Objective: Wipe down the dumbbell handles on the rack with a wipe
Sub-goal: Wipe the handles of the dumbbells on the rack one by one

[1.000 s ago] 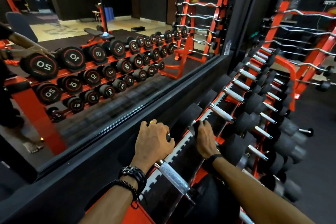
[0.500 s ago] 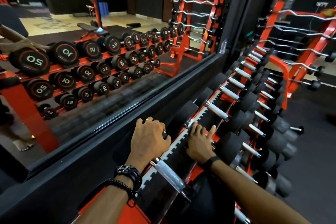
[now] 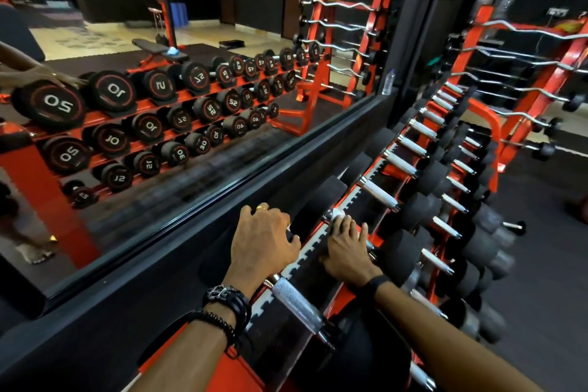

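Landmark: the red dumbbell rack (image 3: 351,297), running from bottom centre up toward the right.

Left of the rack: a wall mirror (image 3: 191,73) in a black frame. It shows the rack's reflection, black dumbbells with reversed weight numbers, a flat bench and a reflected barbell stand.

At the rack's near left edge: left hand (image 3: 262,240), fingers curled down over the black head of a dumbbell (image 3: 313,212) on the top tier. A gold ring shows on one finger, dark bracelets (image 3: 227,304) on the wrist. The fingertips are hidden past the head, so how firmly it grips is unclear.

Just below that hand, on the same tier: a bare knurled steel handle (image 3: 297,305), untouched.

On the rack's top rail, right of the left hand: right hand (image 3: 346,250), lying flat with fingers fairly straight and spread, palm down over that dumbbell's handle. A small white patch at the fingertips looks like the wipe (image 3: 337,212), mostly covered by the hand; cannot tell its full shape. Black band on the wrist.

Further up the rack from the right hand: a row of dumbbell handles (image 3: 380,192) in silver, receding, with black heads on either side. Lower tiers hold more.

Right of the rack, well apart: a red stand (image 3: 541,73) holding curl bars, on dark floor.
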Available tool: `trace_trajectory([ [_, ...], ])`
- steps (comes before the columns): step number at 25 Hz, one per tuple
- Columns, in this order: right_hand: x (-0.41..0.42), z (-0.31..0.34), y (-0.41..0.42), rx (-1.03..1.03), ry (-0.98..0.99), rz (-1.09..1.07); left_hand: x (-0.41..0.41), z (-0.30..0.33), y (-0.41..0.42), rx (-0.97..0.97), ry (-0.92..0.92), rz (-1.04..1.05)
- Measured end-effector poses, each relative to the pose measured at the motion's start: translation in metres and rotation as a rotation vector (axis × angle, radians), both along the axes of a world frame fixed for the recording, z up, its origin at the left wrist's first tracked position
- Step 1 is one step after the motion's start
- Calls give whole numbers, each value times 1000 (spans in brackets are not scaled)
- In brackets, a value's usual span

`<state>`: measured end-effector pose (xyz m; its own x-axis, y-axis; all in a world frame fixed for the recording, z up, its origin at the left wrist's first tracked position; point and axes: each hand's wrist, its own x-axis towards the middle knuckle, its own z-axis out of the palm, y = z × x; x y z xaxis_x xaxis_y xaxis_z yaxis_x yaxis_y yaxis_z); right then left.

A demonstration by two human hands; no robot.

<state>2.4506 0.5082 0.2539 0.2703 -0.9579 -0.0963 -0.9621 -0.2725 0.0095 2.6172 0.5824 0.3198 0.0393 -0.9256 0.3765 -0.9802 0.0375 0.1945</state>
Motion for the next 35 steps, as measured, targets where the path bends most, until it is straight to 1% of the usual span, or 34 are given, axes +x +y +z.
trace_trajectory([
  [4, 0, 25, -22, 81, -177, -73, 0, -1, 0, -2, -19, 7],
  [5, -3, 25, -17, 49, -154, -56, 0, -2, 0, -10, -20, 7],
  [7, -12, 9, 2, -65, 35, -11, 0, -4, -1, -26, -12, 5],
  [8, -16, 4, 12, -89, 126, -13, 0, -4, -2, -25, -11, 6],
  [9, -18, -2, 14, -97, 156, -34, 0, -4, -2, -22, -15, 6],
  [10, -18, -3, 11, -84, 134, -56, 1, -4, -3, -20, -23, 7],
  [13, -8, 9, -9, 59, -84, -104, 0, -3, -1, -14, -23, 12],
  [14, -4, 9, -10, 56, -127, -84, 0, -3, 0, -14, -21, 12],
  [16, -3, 2, 2, -9, -96, -16, 0, -3, -1, -17, -13, 9],
  [18, -11, -4, 15, -1, -17, 9, 0, -4, -2, -22, -11, 7],
  [19, -14, -4, 14, 7, -8, -3, 0, -4, -3, -22, -12, 10],
  [20, -13, -1, 8, 7, -27, -32, 1, -4, -3, -15, -15, 13],
  [22, -11, 8, -13, 64, -137, -106, 1, -4, -1, -11, -19, 19],
  [23, -11, 11, -19, 75, -200, -122, 1, -4, -1, -18, -22, 22],
  [24, -10, 12, -20, 70, -224, -110, 0, -4, -1, -23, -30, 25],
  [25, -12, 10, -17, 50, -197, -81, 1, -4, -2, -25, -36, 27],
  [28, -23, -9, 4, 17, 52, 10, 1, -9, -6, -21, -30, 15],
  [29, -26, -13, 6, 3, 90, 29, 1, -9, -6, -19, -29, 13],
  [31, -26, -6, -2, -16, 52, 2, 2, -9, -6, -15, -43, 14],
  [33, -24, 12, -9, 53, -63, -63, 2, -8, -5, -20, -41, 17],
  [34, -23, 17, -9, 45, -61, -63, 1, -7, -5, -25, -40, 16],
  [35, -22, 15, -5, 2, -3, -34, 1, -6, -5, -31, -35, 17],
])
